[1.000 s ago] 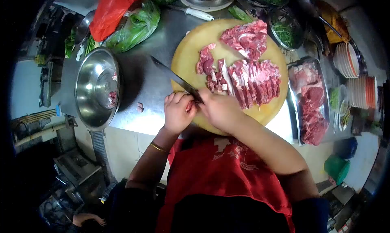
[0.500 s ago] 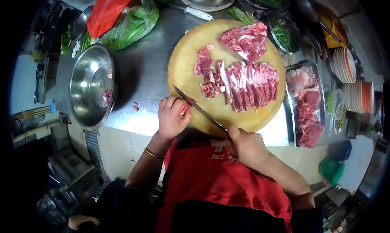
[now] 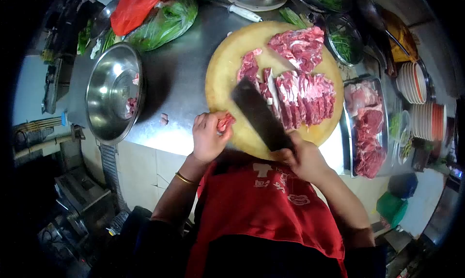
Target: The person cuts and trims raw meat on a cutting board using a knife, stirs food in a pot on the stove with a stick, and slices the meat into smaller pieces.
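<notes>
My left hand (image 3: 208, 136) is closed around a small piece of red meat (image 3: 225, 122) at the near left edge of the round cutting board (image 3: 225, 60). In my right hand (image 3: 305, 159) is the handle of a cleaver (image 3: 261, 114), its broad dark blade turned face up over the board and slightly blurred. The blade covers part of the small cut pieces. Beyond it lie a row of sliced meat (image 3: 307, 99), a narrower strip of meat (image 3: 249, 64) and a larger slab of meat (image 3: 299, 47).
A steel bowl (image 3: 104, 94) with a few meat scraps stands at the left, and one scrap (image 3: 164, 118) lies on the steel counter (image 3: 174, 74). To the right are a tray of meat (image 3: 369, 132) and stacked bowls (image 3: 428, 120). Bagged greens (image 3: 167, 26) and a white-handled tool (image 3: 244, 13) sit behind.
The cleaver has turned from edge-on to showing its flat side, and its blade has shifted up and right over the cut pieces. My left hand still grips the meat, slightly farther right.
</notes>
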### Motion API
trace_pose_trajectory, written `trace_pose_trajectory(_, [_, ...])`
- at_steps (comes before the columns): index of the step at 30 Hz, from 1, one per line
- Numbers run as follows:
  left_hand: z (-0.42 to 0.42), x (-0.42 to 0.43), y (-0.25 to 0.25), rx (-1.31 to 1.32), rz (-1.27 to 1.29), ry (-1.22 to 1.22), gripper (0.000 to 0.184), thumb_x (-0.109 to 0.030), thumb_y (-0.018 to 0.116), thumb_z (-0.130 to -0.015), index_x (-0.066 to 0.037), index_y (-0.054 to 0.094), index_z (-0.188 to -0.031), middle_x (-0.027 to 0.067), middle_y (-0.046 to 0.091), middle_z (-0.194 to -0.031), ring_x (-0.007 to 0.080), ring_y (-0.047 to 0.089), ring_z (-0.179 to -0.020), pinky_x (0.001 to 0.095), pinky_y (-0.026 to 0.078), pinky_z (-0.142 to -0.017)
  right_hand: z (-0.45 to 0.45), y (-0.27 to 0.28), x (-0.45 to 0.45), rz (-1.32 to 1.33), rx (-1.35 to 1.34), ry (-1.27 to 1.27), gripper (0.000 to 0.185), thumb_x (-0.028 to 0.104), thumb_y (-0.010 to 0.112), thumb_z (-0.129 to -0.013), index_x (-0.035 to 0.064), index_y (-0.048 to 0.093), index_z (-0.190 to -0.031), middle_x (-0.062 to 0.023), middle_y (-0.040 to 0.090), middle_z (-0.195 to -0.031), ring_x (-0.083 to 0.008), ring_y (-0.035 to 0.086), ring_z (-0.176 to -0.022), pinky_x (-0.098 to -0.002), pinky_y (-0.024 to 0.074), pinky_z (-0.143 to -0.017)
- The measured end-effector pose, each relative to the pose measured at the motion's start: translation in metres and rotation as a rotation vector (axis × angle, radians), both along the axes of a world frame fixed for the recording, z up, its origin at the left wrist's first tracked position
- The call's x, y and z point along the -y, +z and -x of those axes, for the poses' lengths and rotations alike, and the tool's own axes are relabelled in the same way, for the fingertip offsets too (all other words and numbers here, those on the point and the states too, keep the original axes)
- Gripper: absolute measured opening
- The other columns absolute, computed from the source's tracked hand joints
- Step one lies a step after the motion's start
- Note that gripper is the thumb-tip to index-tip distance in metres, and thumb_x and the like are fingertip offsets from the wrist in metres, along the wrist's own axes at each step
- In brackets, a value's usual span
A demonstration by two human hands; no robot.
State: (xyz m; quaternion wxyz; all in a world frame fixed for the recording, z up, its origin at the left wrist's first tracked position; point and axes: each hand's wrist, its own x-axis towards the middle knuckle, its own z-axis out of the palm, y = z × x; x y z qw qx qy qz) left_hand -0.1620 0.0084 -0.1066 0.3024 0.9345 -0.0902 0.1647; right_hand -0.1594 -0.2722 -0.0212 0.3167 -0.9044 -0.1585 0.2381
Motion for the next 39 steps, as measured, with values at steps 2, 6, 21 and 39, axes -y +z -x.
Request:
trace_pose_trajectory(2, [-0.003, 0.025, 0.013, 0.045, 0.288, 0.104, 0.024, -0.015, 0.076, -0.070, -0.013, 0.064, -0.091, 0.0042, 0.063, -0.086, 0.0260, 0.059, -0.083, 0.0395, 0.043, -0.079, 0.016, 0.005, 0.004, 0.041, 0.005, -0.043, 0.031, 0.019, 0.061, -0.090, 0.0060, 0.047, -0.114, -0.0229, 0.065, -0.083, -0.0432, 0.065, -0.075, -0.0516, 0.0518, -0.064])
trace_pose_trajectory(6, [-0.014, 0.026, 0.001, 0.094, -0.078, -0.032, 0.020, -0.018, 0.076, -0.070, -0.014, 0.065, -0.087, 0.0024, 0.063, -0.090, 0.0238, 0.059, -0.088, 0.0364, 0.040, -0.083, 0.035, 0.020, -0.002, 0.089, 0.142, -0.039, 0.032, 0.017, 0.064, -0.087, 0.0053, 0.047, -0.112, -0.0205, 0.066, -0.085, -0.0420, 0.065, -0.072, -0.0504, 0.0515, -0.061])
trace_pose_trajectory(21, [-0.010, 0.018, -0.009, -0.002, 0.027, -0.091, 0.016, -0.010, 0.071, -0.071, -0.011, 0.060, -0.083, 0.0061, 0.059, -0.094, 0.0279, 0.055, -0.092, 0.0412, 0.039, -0.082, 0.003, 0.007, -0.051, 0.089, 0.137, 0.059, 0.033, 0.015, 0.065, -0.085, 0.0020, 0.046, -0.109, -0.0219, 0.063, -0.070, -0.0410, 0.065, -0.067, -0.0483, 0.0517, -0.059])
trace_pose_trajectory(39, [-0.123, 0.016, 0.022, -0.290, -0.250, 0.061, 0.032, -0.030, 0.073, -0.079, -0.012, 0.067, -0.105, 0.0138, 0.066, -0.109, 0.0316, 0.060, -0.103, 0.0432, 0.044, -0.091, 0.058, 0.024, 0.032, 0.027, 0.104, 0.017, 0.038, 0.012, 0.068, -0.085, 0.0057, 0.048, -0.116, -0.0212, 0.063, -0.076, -0.0412, 0.064, -0.070, -0.0466, 0.0508, -0.061])
